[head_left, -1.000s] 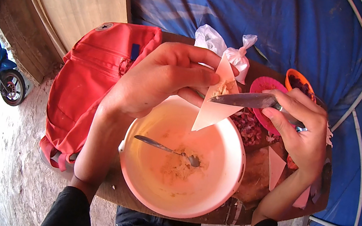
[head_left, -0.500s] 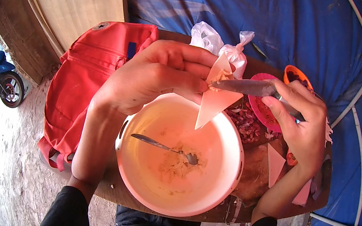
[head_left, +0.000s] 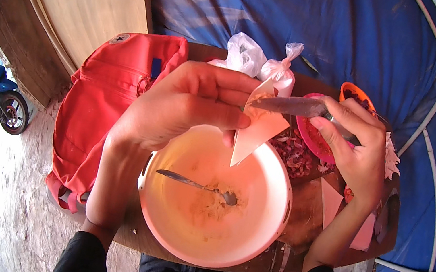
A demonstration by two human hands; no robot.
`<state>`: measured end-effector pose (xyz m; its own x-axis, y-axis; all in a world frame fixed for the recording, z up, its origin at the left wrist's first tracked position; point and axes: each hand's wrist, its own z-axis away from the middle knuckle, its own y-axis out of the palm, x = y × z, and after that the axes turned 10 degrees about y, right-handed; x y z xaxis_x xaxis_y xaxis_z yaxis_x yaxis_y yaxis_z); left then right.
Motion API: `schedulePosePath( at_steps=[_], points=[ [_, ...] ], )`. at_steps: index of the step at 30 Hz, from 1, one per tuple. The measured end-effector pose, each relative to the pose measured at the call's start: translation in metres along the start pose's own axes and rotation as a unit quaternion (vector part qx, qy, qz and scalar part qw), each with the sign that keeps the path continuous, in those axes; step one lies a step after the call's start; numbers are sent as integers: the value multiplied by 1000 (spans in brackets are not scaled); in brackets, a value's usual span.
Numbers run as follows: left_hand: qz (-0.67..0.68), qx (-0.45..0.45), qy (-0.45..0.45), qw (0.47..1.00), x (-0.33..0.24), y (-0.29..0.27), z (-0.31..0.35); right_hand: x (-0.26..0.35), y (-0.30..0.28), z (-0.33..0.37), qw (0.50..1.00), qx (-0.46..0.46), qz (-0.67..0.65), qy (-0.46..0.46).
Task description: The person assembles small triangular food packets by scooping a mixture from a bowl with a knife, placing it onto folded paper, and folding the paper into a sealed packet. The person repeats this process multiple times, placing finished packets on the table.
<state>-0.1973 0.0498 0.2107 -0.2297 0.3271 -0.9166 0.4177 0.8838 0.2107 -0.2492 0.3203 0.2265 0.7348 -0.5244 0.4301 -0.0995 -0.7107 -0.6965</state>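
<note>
My left hand (head_left: 188,104) pinches a pale, flat triangular piece (head_left: 257,138) between fingers and thumb, above the far rim of a large white basin (head_left: 157,218). A beige, paste-like smear shows on the piece's upper part. My right hand (head_left: 357,146) is closed round the handle of a knife (head_left: 288,103). Its blade points left and its tip lies over the smeared part; whether it touches I cannot tell. Inside the basin, a metal spoon (head_left: 187,179) rests with its bowl end in beige remains (head_left: 215,205).
A red backpack (head_left: 105,98) lies left on the brown table (head_left: 122,233). Two plastic bags (head_left: 244,53) stand at the back. To the right are a pink dish (head_left: 311,135), an orange bowl (head_left: 348,91), purplish shreds (head_left: 295,152) and another pale triangle (head_left: 330,198).
The knife tip has moved slightly up along the triangular piece, and the beige lump looks flatter and more spread. The triangle is held a little lower in the picture.
</note>
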Motion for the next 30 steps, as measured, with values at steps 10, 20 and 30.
schedulePosePath(
  at_steps=[10,20,30],
  points=[
    [-17,13,-31,999,-3,-1,3,-4,-1,0,999,17,-22,20],
    [-74,29,-38,996,3,-5,1,-5,-3,0,998,25,-30,44],
    [-45,25,-47,998,15,-13,-6,-10,-3,1,996,34,-23,79]
  ],
)
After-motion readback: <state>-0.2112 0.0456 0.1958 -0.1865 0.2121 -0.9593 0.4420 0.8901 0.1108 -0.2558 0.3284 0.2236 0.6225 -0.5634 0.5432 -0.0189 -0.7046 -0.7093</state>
